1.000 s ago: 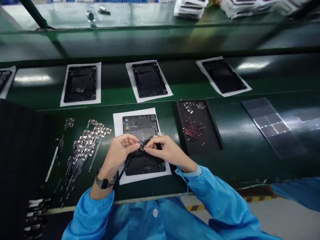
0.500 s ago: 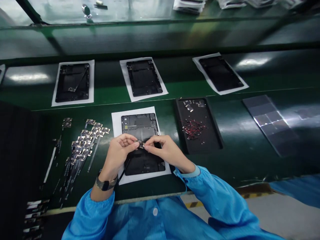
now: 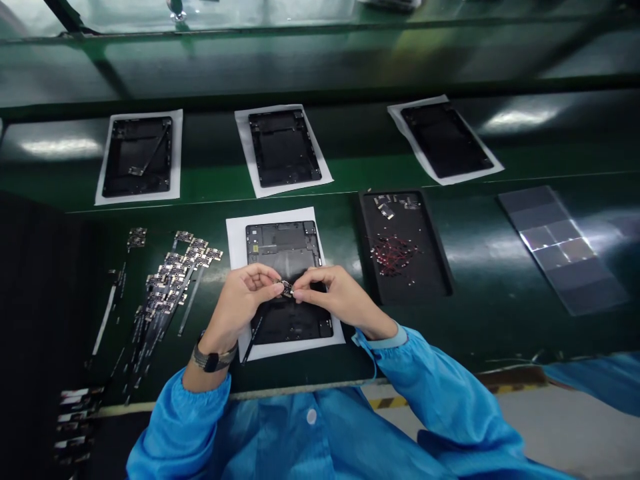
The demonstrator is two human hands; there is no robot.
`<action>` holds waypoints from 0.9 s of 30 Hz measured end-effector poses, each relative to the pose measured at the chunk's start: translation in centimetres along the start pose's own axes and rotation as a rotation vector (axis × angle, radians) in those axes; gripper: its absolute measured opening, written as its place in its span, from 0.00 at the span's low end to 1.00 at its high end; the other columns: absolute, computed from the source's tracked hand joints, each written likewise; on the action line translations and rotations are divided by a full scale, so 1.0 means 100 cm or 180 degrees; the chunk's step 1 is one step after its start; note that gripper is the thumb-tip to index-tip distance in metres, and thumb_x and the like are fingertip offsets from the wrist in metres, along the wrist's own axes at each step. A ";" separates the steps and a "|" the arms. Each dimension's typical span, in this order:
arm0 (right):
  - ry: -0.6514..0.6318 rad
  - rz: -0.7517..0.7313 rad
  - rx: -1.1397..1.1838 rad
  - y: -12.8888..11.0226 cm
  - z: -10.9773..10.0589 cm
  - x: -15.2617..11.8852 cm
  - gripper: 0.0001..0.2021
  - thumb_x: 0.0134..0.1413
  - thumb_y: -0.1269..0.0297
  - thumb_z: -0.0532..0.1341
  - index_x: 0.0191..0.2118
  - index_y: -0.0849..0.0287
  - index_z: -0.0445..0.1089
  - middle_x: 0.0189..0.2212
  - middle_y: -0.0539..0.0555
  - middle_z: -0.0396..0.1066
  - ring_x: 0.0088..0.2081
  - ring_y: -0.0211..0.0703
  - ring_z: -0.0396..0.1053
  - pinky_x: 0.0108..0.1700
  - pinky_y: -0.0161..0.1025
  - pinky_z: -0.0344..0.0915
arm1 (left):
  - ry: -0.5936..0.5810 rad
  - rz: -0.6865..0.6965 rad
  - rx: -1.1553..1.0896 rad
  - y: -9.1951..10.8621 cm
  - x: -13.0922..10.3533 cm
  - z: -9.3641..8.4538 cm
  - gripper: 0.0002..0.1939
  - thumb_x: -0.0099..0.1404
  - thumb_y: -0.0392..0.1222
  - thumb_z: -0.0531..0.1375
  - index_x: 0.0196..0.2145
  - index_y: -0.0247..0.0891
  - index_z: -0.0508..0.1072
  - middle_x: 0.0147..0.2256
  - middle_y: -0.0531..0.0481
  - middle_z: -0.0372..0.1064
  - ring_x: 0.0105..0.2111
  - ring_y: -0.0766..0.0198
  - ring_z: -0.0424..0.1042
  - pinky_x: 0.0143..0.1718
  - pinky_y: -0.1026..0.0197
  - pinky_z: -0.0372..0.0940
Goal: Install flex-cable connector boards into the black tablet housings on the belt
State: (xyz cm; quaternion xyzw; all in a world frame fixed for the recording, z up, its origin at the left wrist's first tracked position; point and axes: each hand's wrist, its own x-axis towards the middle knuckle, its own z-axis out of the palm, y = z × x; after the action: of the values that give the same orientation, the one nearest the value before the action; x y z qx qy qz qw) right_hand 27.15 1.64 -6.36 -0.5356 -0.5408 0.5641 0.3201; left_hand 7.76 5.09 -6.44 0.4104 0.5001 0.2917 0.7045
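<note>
Mid-frame, your left hand (image 3: 244, 293) and right hand (image 3: 336, 293) pinch a small black-and-gold circuit board (image 3: 287, 289) between their fingers. Below it lies a flat black rectangular shell (image 3: 296, 323).

Small dark circuit board (image 3: 287, 289): hard-looking, bright metallic contacts.
Black rectangular plastic-looking shell (image 3: 295, 323): smooth, mostly matt, greyish sheen mid-panel.
White rectangular paper-like sheet (image 3: 237, 248): matt, smooth.
Long green worktop (image 3: 475, 293): smooth, glossy, light-streaked.
Black rectangular tray (image 3: 407, 292): matt.
Clear rectangular plastic-looking film (image 3: 560, 247): glossy, bright glints.
Blue cloth sleeve (image 3: 440, 387): creased, satiny.
</note>
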 end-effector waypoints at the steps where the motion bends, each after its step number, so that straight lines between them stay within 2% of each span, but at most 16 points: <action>1: -0.0029 0.0003 0.0016 0.001 -0.001 0.000 0.06 0.52 0.62 0.66 0.30 0.60 0.77 0.25 0.51 0.75 0.29 0.40 0.70 0.36 0.38 0.67 | -0.0012 -0.0002 0.0010 0.000 0.000 0.000 0.10 0.48 0.37 0.72 0.29 0.35 0.77 0.22 0.53 0.70 0.25 0.69 0.69 0.29 0.68 0.63; 8: -0.0144 -0.0031 0.0070 0.004 -0.002 0.001 0.07 0.52 0.63 0.67 0.27 0.59 0.77 0.26 0.52 0.77 0.31 0.41 0.72 0.37 0.40 0.68 | -0.0009 -0.0023 0.0102 0.000 -0.002 0.002 0.10 0.48 0.38 0.72 0.28 0.35 0.76 0.21 0.53 0.68 0.23 0.69 0.67 0.27 0.67 0.61; 14: -0.0198 -0.0020 0.0034 0.001 -0.004 0.002 0.07 0.54 0.62 0.67 0.30 0.59 0.77 0.28 0.52 0.78 0.33 0.43 0.73 0.39 0.41 0.67 | -0.0021 -0.0043 0.0055 -0.001 -0.001 0.004 0.10 0.49 0.38 0.72 0.28 0.35 0.76 0.22 0.54 0.69 0.24 0.69 0.68 0.28 0.67 0.62; 16: -0.0079 -0.0207 -0.0255 -0.004 -0.010 -0.003 0.06 0.54 0.62 0.67 0.35 0.58 0.78 0.34 0.53 0.78 0.39 0.45 0.73 0.44 0.43 0.66 | 0.0020 0.0014 -0.0042 0.002 -0.001 0.002 0.10 0.49 0.38 0.72 0.29 0.34 0.77 0.23 0.53 0.70 0.26 0.69 0.69 0.29 0.67 0.63; 18: 0.0224 -0.0415 -0.0746 -0.006 -0.018 -0.010 0.07 0.55 0.63 0.67 0.40 0.56 0.77 0.39 0.53 0.78 0.44 0.48 0.71 0.49 0.47 0.62 | 0.0157 0.0122 -0.0226 0.008 -0.002 -0.004 0.11 0.49 0.38 0.72 0.31 0.34 0.78 0.26 0.51 0.72 0.28 0.69 0.70 0.31 0.68 0.64; 20: 0.0402 -0.0447 -0.1317 -0.006 -0.022 -0.020 0.06 0.56 0.63 0.67 0.40 0.55 0.75 0.39 0.53 0.77 0.44 0.49 0.69 0.50 0.48 0.59 | 0.0358 0.0240 -0.0438 0.014 -0.004 -0.012 0.13 0.49 0.38 0.72 0.34 0.33 0.79 0.28 0.50 0.73 0.28 0.70 0.69 0.30 0.70 0.63; 24: 0.0163 -0.0191 -0.2325 0.004 -0.015 -0.030 0.04 0.58 0.64 0.66 0.37 0.57 0.72 0.30 0.53 0.73 0.37 0.48 0.65 0.41 0.45 0.56 | 0.0627 0.0400 -0.0878 0.022 -0.006 -0.027 0.12 0.49 0.38 0.73 0.32 0.34 0.79 0.23 0.54 0.67 0.20 0.74 0.62 0.19 0.72 0.56; 27: 0.0073 -0.0158 -0.2740 0.009 -0.005 -0.028 0.04 0.60 0.67 0.64 0.33 0.58 0.70 0.31 0.55 0.71 0.38 0.49 0.64 0.40 0.44 0.53 | 0.0626 0.0456 -0.1150 0.025 -0.006 -0.031 0.14 0.48 0.36 0.73 0.34 0.36 0.77 0.24 0.54 0.69 0.21 0.72 0.66 0.21 0.70 0.61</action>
State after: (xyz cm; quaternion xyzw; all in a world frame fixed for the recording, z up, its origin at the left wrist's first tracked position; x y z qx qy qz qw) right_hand 28.45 -1.00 -6.42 -0.6133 -0.7360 0.2731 0.0868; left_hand 4.67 6.74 -4.51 0.2815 0.4756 0.4645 0.6919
